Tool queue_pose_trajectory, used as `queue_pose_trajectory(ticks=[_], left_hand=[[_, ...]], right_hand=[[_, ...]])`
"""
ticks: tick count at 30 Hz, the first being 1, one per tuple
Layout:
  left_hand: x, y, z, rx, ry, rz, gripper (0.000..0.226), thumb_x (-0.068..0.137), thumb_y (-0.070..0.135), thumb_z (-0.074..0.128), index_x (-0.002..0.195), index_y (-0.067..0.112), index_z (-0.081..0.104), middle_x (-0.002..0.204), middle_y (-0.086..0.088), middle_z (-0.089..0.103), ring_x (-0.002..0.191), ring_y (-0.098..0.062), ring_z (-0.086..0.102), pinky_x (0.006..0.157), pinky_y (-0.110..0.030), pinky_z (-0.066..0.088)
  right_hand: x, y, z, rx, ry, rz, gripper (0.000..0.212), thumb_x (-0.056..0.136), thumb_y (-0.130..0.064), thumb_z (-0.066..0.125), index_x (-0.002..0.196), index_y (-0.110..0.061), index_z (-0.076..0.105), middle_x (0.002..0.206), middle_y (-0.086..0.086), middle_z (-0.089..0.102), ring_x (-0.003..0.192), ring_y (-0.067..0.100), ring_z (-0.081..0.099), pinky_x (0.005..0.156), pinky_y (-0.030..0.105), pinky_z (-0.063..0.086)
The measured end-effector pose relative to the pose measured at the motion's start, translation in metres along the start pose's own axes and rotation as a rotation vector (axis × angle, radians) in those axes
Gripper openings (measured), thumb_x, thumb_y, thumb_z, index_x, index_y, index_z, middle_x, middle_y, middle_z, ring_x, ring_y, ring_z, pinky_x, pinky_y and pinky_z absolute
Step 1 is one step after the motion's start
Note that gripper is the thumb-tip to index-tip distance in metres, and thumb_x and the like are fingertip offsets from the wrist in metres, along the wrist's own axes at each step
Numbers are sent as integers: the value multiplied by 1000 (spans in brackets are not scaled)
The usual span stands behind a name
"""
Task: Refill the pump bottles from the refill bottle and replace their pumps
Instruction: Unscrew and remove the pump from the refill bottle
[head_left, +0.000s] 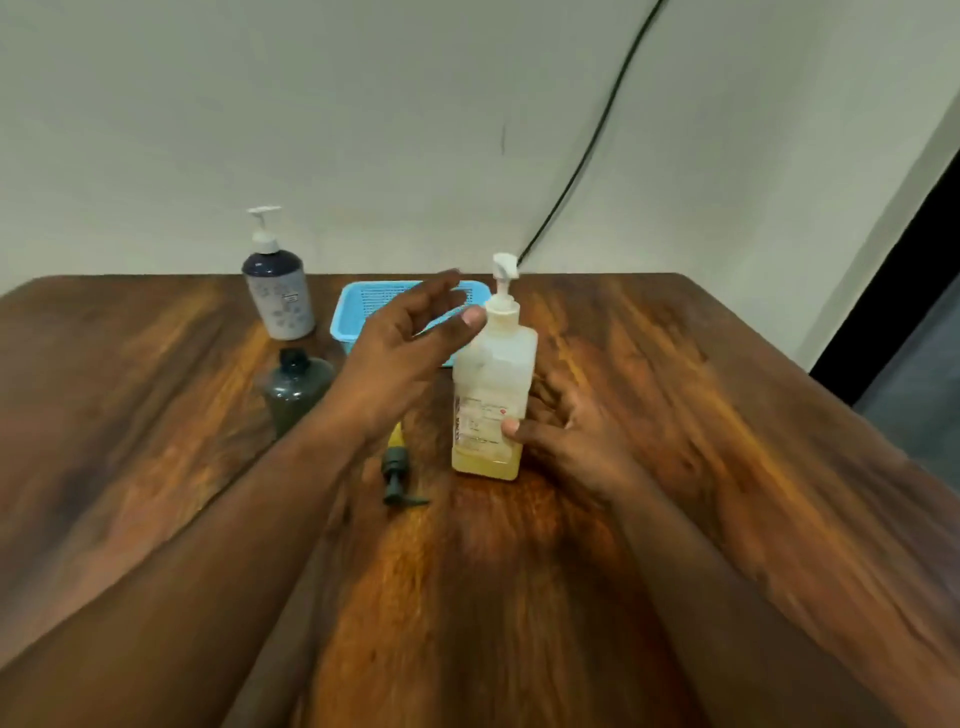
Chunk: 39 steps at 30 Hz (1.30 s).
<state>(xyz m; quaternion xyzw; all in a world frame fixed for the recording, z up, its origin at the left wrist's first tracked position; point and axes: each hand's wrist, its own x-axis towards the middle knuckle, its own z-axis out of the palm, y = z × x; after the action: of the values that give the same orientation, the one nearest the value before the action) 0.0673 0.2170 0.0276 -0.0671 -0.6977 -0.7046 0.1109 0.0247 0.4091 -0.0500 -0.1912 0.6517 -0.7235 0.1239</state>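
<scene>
The clear bottle (492, 395) stands upright mid-table (675, 415), pump on, the right hand (566, 436) gripping its lower body with thumb in front, while the left hand (410, 343) hovers spread wide beside its neck, holding nothing.

Right of the white pump bottle (493, 384) my right hand (566, 431) has bare tabletop (701, 415). Left of it lie a loose pump (397, 470) (flat), a dark bottle (296, 387) and, behind, a blue basket (358, 312).
</scene>
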Motion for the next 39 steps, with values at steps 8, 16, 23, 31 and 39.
queue_pose_trajectory(ticks=[8,16,23,31,39], left_hand=[[10,9,8,332,-13,66,19,95,23,66,100,42,65,105,16,72,105,-5,67,99,-39,52],[21,-5,2,315,-13,93,19,93,20,69,100,38,66,97,20,72,97,2,69,87,-21,54],[19,-20,13,204,237,138,39,71,30,88,105,26,70,103,9,76,97,-2,71,87,-30,59],[24,-21,6,230,163,138,57,62,35,92,101,53,54,88,28,71,92,13,66,80,-14,56],[21,-22,7,159,194,145,51,64,32,91,103,37,59,98,13,73,92,1,69,78,-21,58]], right_hand=[[14,12,21,35,-27,-34,85,70,-6,76,144,-25,37,134,5,59,123,24,58,97,50,50],[21,28,35,-59,82,-115,82,68,-19,85,134,-43,43,127,-5,63,115,16,63,81,32,58],[20,26,45,-225,206,-196,83,60,-39,86,124,-63,39,129,-10,59,117,11,59,87,41,58],[23,26,45,-281,229,-210,85,58,-44,86,122,-67,36,128,-17,58,118,7,57,91,40,56],[21,25,46,-301,239,-211,90,57,-48,85,131,-59,35,132,-13,56,120,10,56,93,44,55]])
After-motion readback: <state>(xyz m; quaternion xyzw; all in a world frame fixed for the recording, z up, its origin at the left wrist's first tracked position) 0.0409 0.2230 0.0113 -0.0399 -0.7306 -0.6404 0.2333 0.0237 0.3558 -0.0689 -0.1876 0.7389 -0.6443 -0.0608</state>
